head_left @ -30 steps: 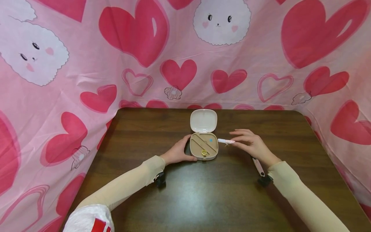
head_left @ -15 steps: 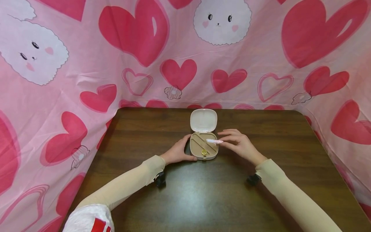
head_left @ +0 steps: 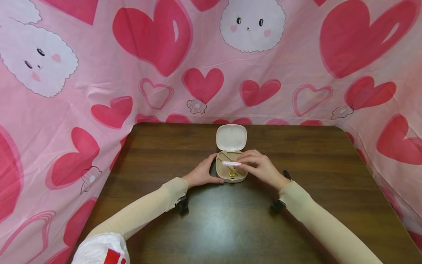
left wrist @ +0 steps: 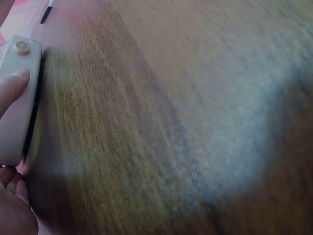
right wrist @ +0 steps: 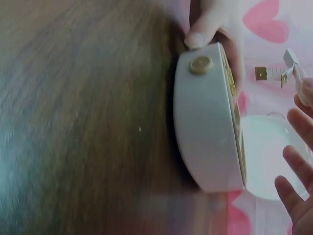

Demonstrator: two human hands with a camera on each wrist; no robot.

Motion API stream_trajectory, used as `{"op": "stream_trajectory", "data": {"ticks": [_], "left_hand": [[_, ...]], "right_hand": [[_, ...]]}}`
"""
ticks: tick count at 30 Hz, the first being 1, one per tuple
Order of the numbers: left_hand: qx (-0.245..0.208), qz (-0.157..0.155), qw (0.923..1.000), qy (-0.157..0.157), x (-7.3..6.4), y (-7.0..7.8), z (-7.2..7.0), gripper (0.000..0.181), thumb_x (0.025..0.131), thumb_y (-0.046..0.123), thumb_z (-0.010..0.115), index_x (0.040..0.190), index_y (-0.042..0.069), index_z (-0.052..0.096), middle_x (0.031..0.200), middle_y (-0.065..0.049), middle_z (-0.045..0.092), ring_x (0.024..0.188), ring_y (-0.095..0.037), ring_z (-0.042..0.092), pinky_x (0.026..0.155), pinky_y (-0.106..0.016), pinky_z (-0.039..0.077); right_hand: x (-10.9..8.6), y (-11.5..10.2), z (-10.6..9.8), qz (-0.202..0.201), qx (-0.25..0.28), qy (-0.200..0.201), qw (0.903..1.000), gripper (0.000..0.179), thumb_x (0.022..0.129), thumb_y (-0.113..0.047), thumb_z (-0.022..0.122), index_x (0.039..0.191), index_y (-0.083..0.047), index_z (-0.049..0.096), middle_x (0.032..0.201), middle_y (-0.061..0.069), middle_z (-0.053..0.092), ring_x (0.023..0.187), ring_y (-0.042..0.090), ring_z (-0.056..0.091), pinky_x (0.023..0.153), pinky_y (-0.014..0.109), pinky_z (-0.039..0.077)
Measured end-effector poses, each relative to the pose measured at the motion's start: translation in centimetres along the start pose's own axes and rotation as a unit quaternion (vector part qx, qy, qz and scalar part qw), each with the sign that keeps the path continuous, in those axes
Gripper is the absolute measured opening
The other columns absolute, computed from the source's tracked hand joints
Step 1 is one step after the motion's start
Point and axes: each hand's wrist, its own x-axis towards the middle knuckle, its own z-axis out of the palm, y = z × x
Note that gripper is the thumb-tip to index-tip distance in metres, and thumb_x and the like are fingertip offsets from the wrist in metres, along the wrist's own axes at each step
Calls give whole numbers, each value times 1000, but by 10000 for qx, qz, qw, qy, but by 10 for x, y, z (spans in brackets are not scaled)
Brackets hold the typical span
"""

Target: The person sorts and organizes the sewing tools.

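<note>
My left hand (head_left: 202, 172) grips the left side of an open white case (head_left: 232, 180). Its thumb (left wrist: 15, 88) lies against the front wall, near a round beige button (right wrist: 200, 64). Inside is a beige tray (head_left: 222, 171) with slanted grooves and a small gold ring-shaped piece (head_left: 232, 173). Over the tray, my right hand (head_left: 258, 167) pinches a folded tape measure (head_left: 230, 163), white with pink marks. In the right wrist view, the tape (right wrist: 274, 73) shows brass ends, and the hand's other fingers (right wrist: 297, 164) are spread. This hand hides the tray's right part.
Behind the tray, the case's white lid (head_left: 232, 137) stands raised. A black-tipped tool (head_left: 287, 175) lies on the brown table (head_left: 211, 227), mostly hidden by the right wrist. Pink heart-printed cloth (head_left: 211, 51) hangs beyond the table's far edge.
My right hand has moved left with the tape measure, from beside the case to over the tray. The left hand and the case have stayed in place.
</note>
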Motion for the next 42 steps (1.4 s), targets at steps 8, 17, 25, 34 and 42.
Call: {"op": "stream_trajectory", "data": {"ticks": [8,17,25,34,42], "left_hand": [[3,50,10000,11,0,0,0,111,78,37,93,162,10,26,158,-13,43,141,-28,45,119,-46,36],[16,33,10000,-18,-2,1,-1,110,78,36,93,162,11,26,158,-12,43,141,-27,45,119,-46,36],[-15,83,10000,-22,-1,-1,-1,109,78,37,93,162,10,27,159,-13,42,142,-27,45,119,-46,36],[28,250,9997,52,0,-3,-1,109,78,35,93,161,8,28,157,-14,44,140,-28,47,117,-46,37],[8,257,9996,85,2,-4,-1,109,78,34,93,161,9,28,155,-15,46,137,-28,48,116,-46,39]], "right_hand": [[0,-4,16,-83,-251,-18,9996,19,88,-4,83,105,-12,83,112,1,74,114,23,61,100,23,45],[-1,-6,29,169,-866,242,9958,12,86,-9,85,98,-11,84,107,1,73,109,23,59,96,37,48],[3,-8,38,530,-1405,257,9883,11,88,-18,85,95,-10,83,106,4,72,107,27,58,98,49,47],[9,-12,46,271,-2096,306,9769,13,86,-22,87,87,-11,81,103,6,71,106,31,59,97,51,46],[10,-11,51,196,-2310,92,9727,19,82,-25,90,82,-16,73,106,4,67,107,32,57,95,52,46]]}}
